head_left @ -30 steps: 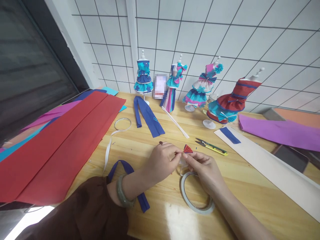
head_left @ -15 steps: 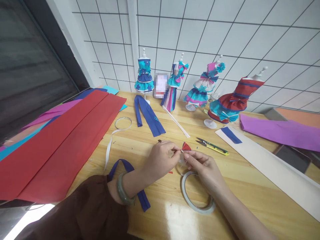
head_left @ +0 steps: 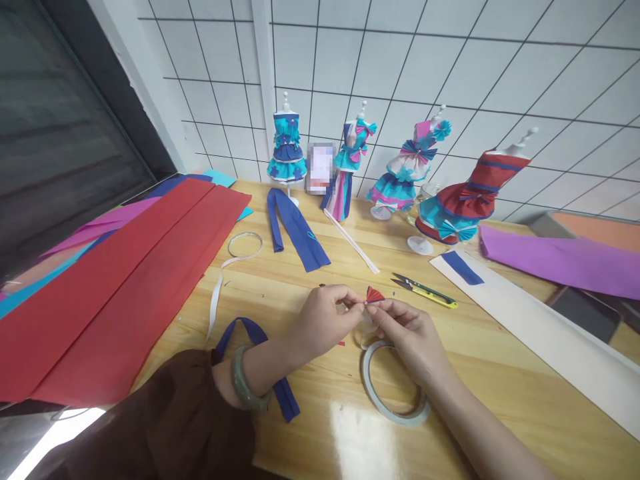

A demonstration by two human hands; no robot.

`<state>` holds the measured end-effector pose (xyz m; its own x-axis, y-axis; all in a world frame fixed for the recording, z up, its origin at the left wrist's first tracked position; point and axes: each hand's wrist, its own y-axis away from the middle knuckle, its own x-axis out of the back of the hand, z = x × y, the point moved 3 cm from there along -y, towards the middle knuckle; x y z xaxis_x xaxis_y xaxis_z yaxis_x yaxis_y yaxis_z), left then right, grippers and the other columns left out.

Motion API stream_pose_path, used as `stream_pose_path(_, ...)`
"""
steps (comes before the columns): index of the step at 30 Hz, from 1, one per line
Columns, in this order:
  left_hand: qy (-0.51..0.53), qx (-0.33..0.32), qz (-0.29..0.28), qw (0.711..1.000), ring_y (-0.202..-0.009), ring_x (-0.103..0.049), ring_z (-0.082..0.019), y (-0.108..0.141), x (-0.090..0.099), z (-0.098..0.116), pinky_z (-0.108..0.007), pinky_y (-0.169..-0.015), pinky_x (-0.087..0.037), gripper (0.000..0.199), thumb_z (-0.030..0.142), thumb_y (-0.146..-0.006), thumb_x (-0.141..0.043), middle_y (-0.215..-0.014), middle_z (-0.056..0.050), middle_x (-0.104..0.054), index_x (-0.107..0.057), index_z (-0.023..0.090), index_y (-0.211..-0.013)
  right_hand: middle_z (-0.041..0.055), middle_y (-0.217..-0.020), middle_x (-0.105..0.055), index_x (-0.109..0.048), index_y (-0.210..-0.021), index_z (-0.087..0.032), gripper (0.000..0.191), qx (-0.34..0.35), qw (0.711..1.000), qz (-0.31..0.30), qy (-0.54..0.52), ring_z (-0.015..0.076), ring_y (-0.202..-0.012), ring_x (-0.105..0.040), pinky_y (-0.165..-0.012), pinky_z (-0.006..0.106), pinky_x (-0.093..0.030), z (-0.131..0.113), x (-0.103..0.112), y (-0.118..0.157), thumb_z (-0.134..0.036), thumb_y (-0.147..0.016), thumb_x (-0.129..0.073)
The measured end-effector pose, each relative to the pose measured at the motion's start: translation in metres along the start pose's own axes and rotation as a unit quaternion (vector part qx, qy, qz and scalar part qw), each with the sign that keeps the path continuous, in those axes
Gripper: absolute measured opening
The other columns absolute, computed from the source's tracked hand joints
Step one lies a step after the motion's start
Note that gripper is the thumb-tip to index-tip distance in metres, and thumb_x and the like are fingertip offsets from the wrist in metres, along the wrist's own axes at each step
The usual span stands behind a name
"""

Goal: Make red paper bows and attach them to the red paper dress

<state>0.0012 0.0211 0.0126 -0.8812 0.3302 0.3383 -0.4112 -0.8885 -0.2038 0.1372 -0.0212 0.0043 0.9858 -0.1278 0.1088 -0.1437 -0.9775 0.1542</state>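
Between my two hands is a small pleated red paper bow (head_left: 374, 295) with a blue edge, its fan spread upward. My left hand (head_left: 330, 317) pinches at its gathered middle with thumb and forefinger. From the other side, my right hand (head_left: 407, 330) grips the bow between thumb and fingers; part of it is hidden behind them. Below my right hand lies a roll of white tape (head_left: 369, 383), partly covered by the wrist. A smaller clear ring (head_left: 364, 339) sits just under the fingertips.
Thread snips (head_left: 425, 291) lie right of my hands. Small mannequins in paper dresses (head_left: 287, 150) stand along the tiled wall. Large red paper sheets (head_left: 125, 287) cover the left side. Blue strips (head_left: 300, 230), a white ribbon (head_left: 217, 300) and a long white sheet (head_left: 525, 340) lie around.
The red bow has turned slightly, showing more of its pleats, while both hands keep their pinch in almost the same place. The view has shifted very little.
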Motion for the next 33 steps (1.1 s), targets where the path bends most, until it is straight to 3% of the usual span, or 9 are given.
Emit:
stream_pose_path(10,0.091,0.055,-0.076,0.991,-0.074,-0.059,-0.014,-0.003,-0.001,-0.001,-0.023,-0.067,-0.044,0.023,0.028,-0.08,-0.045,-0.078,-0.004,-0.066,-0.062,0.013,-0.079,-0.0037,-0.051,-0.051,-0.061,-0.065,-0.016,0.023,-0.011,1.0,0.001,0.003,0.0078,-0.043,-0.046,-0.042,0.019,-0.039,-0.006,0.0,0.003,-0.039,-0.067,-0.066)
stream_pose_path(18,0.103,0.068,-0.057,0.991,-0.075,-0.059,-0.015,-0.007,0.003,-0.006,-0.024,-0.069,-0.044,0.026,0.032,-0.08,-0.045,-0.076,-0.004,-0.065,-0.063,0.012,-0.076,-0.0034,-0.051,-0.051,-0.061,-0.067,-0.015,0.027,-0.008,1.0,0.004,0.014,0.0078,-0.042,-0.044,-0.041,0.019,-0.037,-0.005,-0.001,0.003,-0.042,-0.066,-0.066)
stream_pose_path(22,0.053,0.016,-0.073,0.996,-0.077,-0.06,-0.015,-0.003,0.002,0.0,-0.023,-0.069,-0.044,0.022,0.03,-0.077,-0.051,-0.083,-0.003,-0.068,-0.066,0.015,-0.083,-0.0016,-0.056,-0.054,-0.062,-0.069,-0.015,0.03,0.017,1.0,0.001,0.018,0.0086,-0.046,-0.045,-0.043,0.02,-0.036,-0.003,0.0,0.002,-0.044,-0.066,-0.066)
stream_pose_path(27,-0.08,-0.092,-0.058,0.991,-0.074,-0.059,-0.013,-0.002,0.004,0.006,-0.023,-0.07,-0.042,0.021,0.019,-0.08,-0.044,-0.078,-0.002,-0.067,-0.065,0.017,-0.077,0.0006,-0.061,-0.056,-0.063,-0.072,-0.015,0.03,0.057,0.997,-0.004,0.053,0.0109,-0.052,-0.046,-0.047,0.021,-0.035,0.002,0.001,0.001,-0.044,-0.069,-0.063)
stream_pose_path(33,-0.299,-0.246,-0.03,0.921,-0.076,-0.055,-0.016,0.001,0.003,0.011,-0.032,-0.075,-0.038,0.023,0.018,-0.084,-0.038,-0.072,-0.005,-0.061,-0.059,0.014,-0.073,-0.0014,-0.058,-0.053,-0.061,-0.068,-0.015,0.026,0.053,0.997,-0.018,0.047,0.0098,-0.051,-0.043,-0.047,0.021,-0.034,0.002,0.001,0.001,-0.041,-0.071,-0.062)
